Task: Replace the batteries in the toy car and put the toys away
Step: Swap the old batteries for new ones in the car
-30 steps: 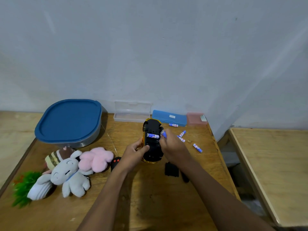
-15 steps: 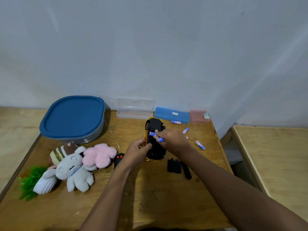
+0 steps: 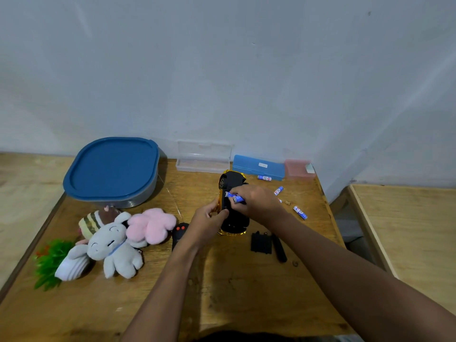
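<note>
Pinching a blue battery [image 3: 238, 199] at its fingertips, the right hand [image 3: 259, 202] is held over the black underside of the upturned gold toy car [image 3: 234, 219], whose left side is gripped by the left hand [image 3: 208, 218]. On the wooden table [image 3: 222, 292], loose batteries [image 3: 300, 212] are scattered at one to three o'clock of the car, and a black battery cover [image 3: 261, 242] and a screwdriver [image 3: 278, 248] are laid at five. A remote control [image 3: 179, 233] is found at eight, plush toys [image 3: 113, 248] beyond it, and a blue-lidded container [image 3: 111, 169] at ten.
</note>
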Available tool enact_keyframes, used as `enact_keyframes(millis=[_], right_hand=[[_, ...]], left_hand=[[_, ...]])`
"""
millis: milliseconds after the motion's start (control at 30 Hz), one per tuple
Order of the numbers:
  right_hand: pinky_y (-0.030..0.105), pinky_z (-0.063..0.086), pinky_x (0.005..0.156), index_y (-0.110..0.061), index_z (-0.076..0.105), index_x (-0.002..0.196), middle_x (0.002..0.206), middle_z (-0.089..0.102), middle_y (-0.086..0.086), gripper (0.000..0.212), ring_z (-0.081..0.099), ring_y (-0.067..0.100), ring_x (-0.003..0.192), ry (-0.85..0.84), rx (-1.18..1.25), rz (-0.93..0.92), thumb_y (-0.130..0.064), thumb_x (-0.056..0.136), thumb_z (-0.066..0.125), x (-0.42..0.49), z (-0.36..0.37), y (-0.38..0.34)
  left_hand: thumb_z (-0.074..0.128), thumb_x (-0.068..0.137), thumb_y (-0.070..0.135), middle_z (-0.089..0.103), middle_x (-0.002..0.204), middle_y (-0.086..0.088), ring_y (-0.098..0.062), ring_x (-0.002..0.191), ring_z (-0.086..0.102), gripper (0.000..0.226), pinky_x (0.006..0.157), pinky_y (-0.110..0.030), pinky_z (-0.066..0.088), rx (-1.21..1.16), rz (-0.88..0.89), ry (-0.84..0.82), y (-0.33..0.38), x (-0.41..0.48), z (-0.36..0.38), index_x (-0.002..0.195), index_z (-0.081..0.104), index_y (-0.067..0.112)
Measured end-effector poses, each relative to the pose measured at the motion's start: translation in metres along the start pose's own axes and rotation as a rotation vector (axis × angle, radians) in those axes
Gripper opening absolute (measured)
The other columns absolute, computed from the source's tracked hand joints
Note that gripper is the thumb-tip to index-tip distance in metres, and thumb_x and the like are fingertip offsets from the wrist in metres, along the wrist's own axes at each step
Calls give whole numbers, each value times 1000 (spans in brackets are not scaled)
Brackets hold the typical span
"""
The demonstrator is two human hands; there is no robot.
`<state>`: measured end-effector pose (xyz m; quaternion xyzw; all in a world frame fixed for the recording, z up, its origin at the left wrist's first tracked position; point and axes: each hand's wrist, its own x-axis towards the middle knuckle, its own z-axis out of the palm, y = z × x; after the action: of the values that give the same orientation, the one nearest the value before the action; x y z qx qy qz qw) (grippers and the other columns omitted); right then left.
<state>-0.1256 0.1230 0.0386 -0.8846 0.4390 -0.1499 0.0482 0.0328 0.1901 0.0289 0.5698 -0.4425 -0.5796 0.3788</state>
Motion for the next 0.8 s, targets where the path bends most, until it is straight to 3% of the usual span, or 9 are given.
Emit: enact_keyframes(millis=[67,200,300,467,633,800], right_hand=[[29,36,54,-17,67,93,82,67,1,15,59,20,72,1,-9,43,-28,86,60,2,0,-2],[31,36,52,-16,62,91,80,64,1,15,54,20,68,-46,-24,102,-30,85,58,6,1,-5],[28,26,51,-15,61,90,77,63,2,14,47,18,64,-62,2,98,-27,83,60,8,-1,-4],[31,36,54,-14,63,92,76,64,2,15,57,22,69,-81,58,73,-26,82,62,11,-4,4],[30,38,57,-15,65,97,85,67,1,17,59,21,74,-39,64,64,-27,85,62,12,-4,1],[31,36,57,-13,61,96,86,65,5,17,58,24,78,-129,55,111,-26,85,60,17,-9,-4]], left_hand=[[54,99,8,66,97,15,3,91,63,36,76,-14,50,13,2,-5,1,0,0,106,55,44],[54,99,10,70,111,3,-6,104,65,35,83,-18,52,32,-4,-35,2,0,-4,127,58,30],[54,99,9,70,113,0,-6,103,65,34,83,-18,53,39,4,-38,2,0,-7,127,58,29],[54,98,8,70,106,7,0,99,65,34,74,-12,52,23,6,-47,4,1,-7,123,59,30],[52,99,9,68,103,11,5,94,62,33,72,-9,50,22,24,-33,8,2,-7,124,56,31],[52,99,9,63,104,12,2,99,59,35,70,-7,48,50,28,-37,8,2,-6,123,52,34]])
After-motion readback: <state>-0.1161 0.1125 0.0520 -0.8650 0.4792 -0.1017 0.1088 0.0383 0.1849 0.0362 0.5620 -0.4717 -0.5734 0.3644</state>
